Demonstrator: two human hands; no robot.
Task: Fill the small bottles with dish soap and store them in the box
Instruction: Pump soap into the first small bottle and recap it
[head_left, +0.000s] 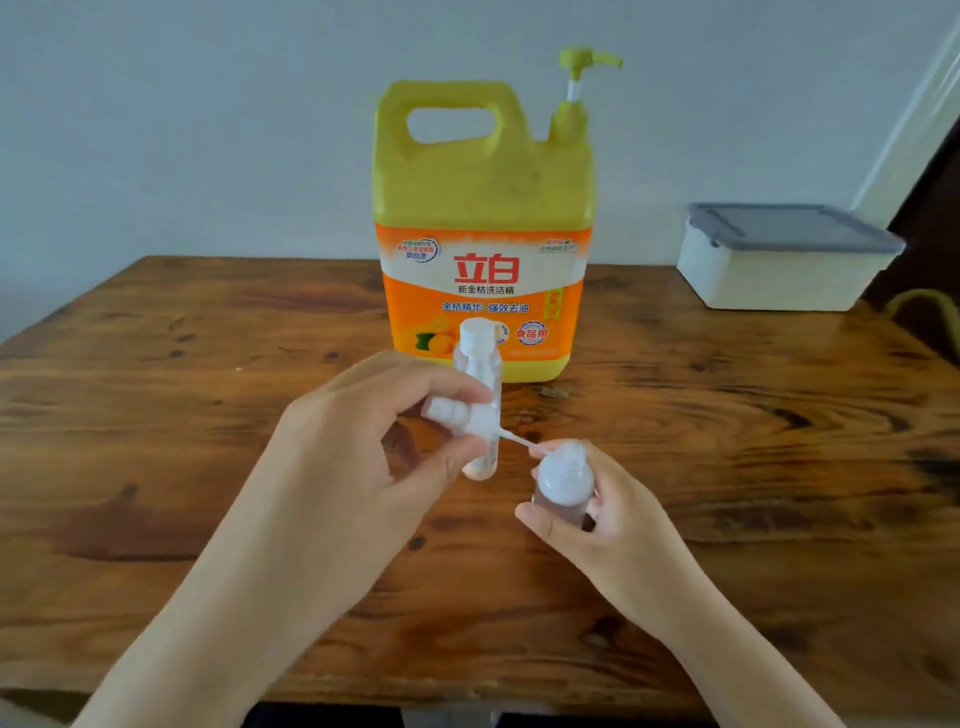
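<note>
Head view: left hand (363, 441) pinches a pump cap (457, 413), right hand (587, 514) clasps an opened small bottle (563, 480); box (784, 260) far right remains lidded, filling unfinished.

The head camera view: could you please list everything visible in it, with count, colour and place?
Dish soap jug: one, yellow with an orange label and a pump on top, standing at the middle back of the table.
Box: one, white with a grey lid on, at the table's far right.
Small bottles: two, clear; one capped standing in front of the jug, one in the right hand.
Spray top: one, white with a thin tube, in the left hand, off its bottle.
Table: one, brown wood, under everything.
Wall: pale, behind the table.
Left hand: pinching the spray top.
Right hand: gripping the open bottle.
</note>
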